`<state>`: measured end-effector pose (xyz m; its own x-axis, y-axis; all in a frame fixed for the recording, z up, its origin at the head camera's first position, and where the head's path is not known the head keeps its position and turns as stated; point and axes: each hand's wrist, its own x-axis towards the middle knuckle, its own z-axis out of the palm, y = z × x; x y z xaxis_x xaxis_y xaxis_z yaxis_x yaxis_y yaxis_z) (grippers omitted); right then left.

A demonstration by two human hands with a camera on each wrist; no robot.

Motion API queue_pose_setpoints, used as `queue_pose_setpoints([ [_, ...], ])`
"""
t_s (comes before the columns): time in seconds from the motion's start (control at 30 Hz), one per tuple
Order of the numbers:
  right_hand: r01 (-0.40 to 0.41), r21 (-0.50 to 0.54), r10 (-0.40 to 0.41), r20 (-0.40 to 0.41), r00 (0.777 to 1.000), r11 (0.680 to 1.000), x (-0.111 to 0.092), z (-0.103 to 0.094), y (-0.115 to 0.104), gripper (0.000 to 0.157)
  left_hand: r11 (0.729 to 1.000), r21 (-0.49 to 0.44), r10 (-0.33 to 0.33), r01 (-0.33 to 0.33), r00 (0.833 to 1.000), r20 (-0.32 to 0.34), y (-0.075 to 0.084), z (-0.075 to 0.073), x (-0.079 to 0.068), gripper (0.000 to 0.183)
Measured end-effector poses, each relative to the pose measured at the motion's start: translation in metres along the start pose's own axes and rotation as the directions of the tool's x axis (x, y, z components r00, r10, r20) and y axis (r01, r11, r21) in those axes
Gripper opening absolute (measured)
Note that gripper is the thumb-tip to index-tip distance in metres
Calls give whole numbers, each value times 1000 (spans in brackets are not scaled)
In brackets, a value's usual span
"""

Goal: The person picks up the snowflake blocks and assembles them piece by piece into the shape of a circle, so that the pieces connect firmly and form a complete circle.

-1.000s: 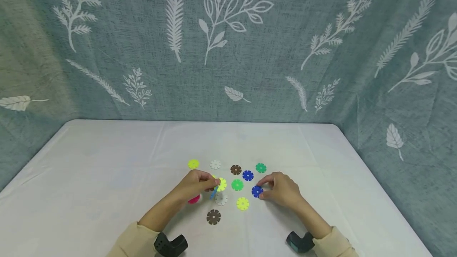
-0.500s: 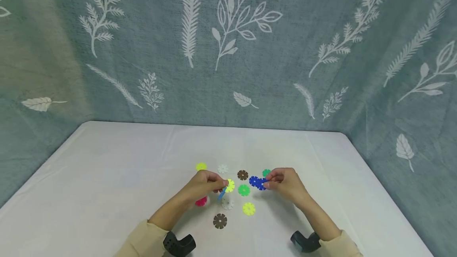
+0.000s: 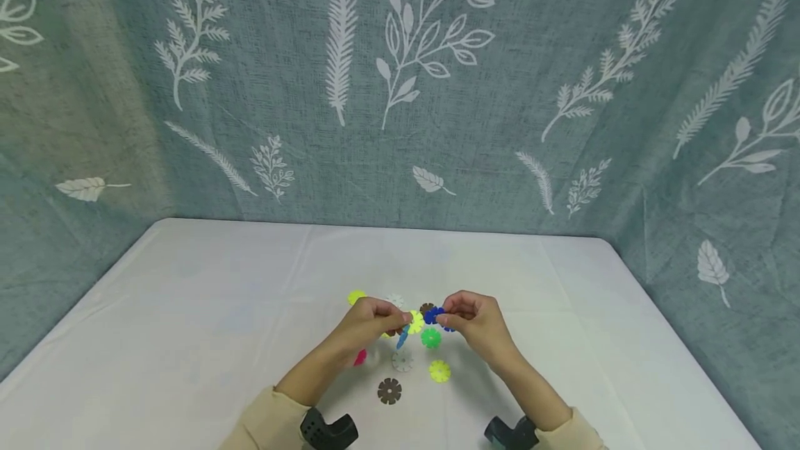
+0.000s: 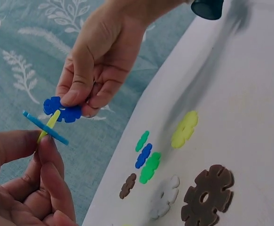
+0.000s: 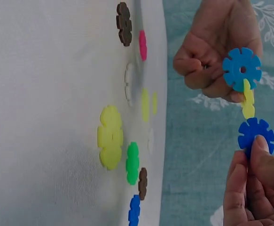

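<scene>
Both hands are raised over the white table, close together. My left hand [image 3: 371, 318] pinches a yellow notched interlocking disc [image 5: 248, 101] slotted crosswise into a light blue disc [image 5: 233, 70]. Between thumb and fingers, my right hand [image 3: 471, 318] holds a dark blue disc [image 5: 247, 133] by its edge. In the right wrist view the dark blue disc's rim is right at the yellow disc's lower end. The left wrist view shows the yellow disc's tip overlapping the dark blue disc [image 4: 71, 114].
Loose discs lie on the table [image 3: 250, 283] beneath the hands: a brown one [image 3: 389, 391], a yellow one [image 3: 439, 371], a green one [image 3: 430, 338], a clear one [image 3: 403, 361] and several others. A patterned cloth [image 3: 300, 158] hangs behind the table.
My right hand has lifted the dark blue disc off the table and carried it left to the left hand's joined discs. My left hand keeps its pinch; the camera view has shifted slightly.
</scene>
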<state>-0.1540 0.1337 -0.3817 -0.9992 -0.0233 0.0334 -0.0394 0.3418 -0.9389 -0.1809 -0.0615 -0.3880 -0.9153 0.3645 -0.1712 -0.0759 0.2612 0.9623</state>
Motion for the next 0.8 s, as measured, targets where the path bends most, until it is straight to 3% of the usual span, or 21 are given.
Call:
queue_pose_setpoints([
  [0.4,63,-85,-67,-42,997,994,0,6,2,7,1000,-31,1,-1,1000,15,4,2,-2,25],
  [0.63,151,-170,-168,-89,982,974,0,14,-2,7,998,-64,-30,26,998,-59,0,10,-1,22],
  [0.7,161,-181,-175,-66,982,970,1,14,0,7,999,-44,-34,31,997,-63,-4,10,-1,23],
  [0.8,148,-169,-152,-17,988,975,3,13,5,8,998,65,19,-16,998,-53,-8,7,-2,24],
])
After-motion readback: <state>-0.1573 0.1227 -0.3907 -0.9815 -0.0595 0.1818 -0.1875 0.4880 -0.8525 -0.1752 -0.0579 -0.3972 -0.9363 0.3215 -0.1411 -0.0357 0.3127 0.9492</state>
